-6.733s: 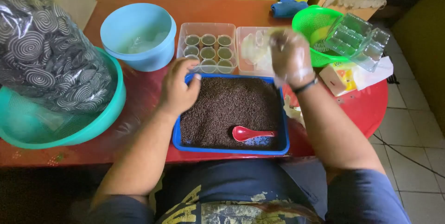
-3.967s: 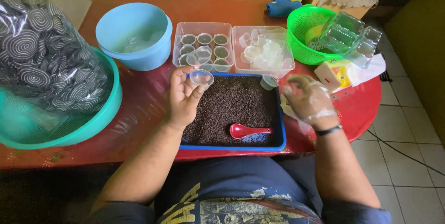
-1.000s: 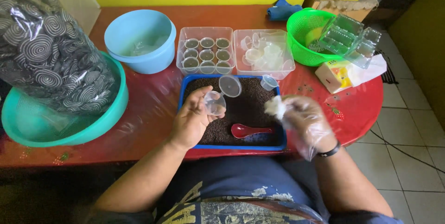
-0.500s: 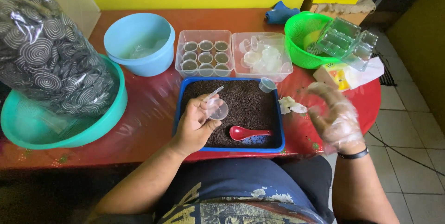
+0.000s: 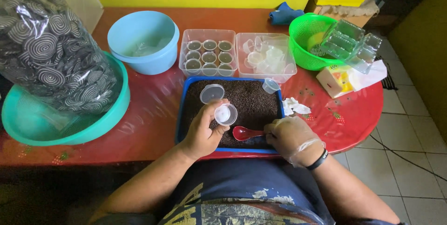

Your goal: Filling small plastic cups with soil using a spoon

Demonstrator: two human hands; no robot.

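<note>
My left hand point(image 5: 204, 129) holds a small clear plastic cup point(image 5: 225, 114) with its hinged lid point(image 5: 212, 93) flipped open, above a blue tray point(image 5: 182, 118) filled with dark brown granules point(image 5: 249, 101). My right hand point(image 5: 288, 137), in a thin clear glove, grips the handle of a red spoon point(image 5: 246, 133) that lies on the granules at the tray's near edge. Another small clear cup point(image 5: 270, 85) sits at the tray's far right corner.
Behind the tray stand a clear box of filled cups point(image 5: 208, 57) and a clear box of empty cups point(image 5: 265, 58). A light blue bowl point(image 5: 143, 41), a teal basin holding a bag of spiral coils point(image 5: 51, 57), a green basket point(image 5: 311, 38) and crumpled tissue point(image 5: 294, 106) rest on the red table point(image 5: 153, 99).
My right hand has come down from the air at the tray's right and closed on the red spoon's handle. My left hand still holds the open cup, now slightly lower.
</note>
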